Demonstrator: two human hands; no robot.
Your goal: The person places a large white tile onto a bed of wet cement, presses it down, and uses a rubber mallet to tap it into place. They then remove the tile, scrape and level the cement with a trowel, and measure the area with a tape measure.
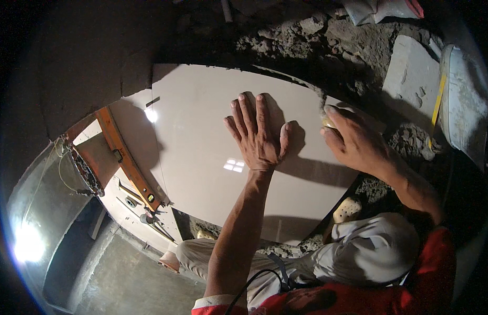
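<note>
A large glossy cream floor tile (202, 131) lies flat in front of me. My left hand (258, 136) rests palm down on its middle, fingers spread, holding nothing. At the tile's right edge, my right hand (354, 139) has its fingers closed round a small pale yellow thing (328, 122). Most of that thing is hidden by the fingers, and its kind does not show. A pale flat strip (362, 113) lies just beyond the right hand, partly covered by it.
An orange spirit level (127, 157) lies on tiles to the left, beside several hand tools (148, 218). Rubble and mortar (354, 42) run along the far side. A white slab (412, 76) and a pale container with a yellow strip (464, 100) stand right. A lamp (28, 245) glares lower left.
</note>
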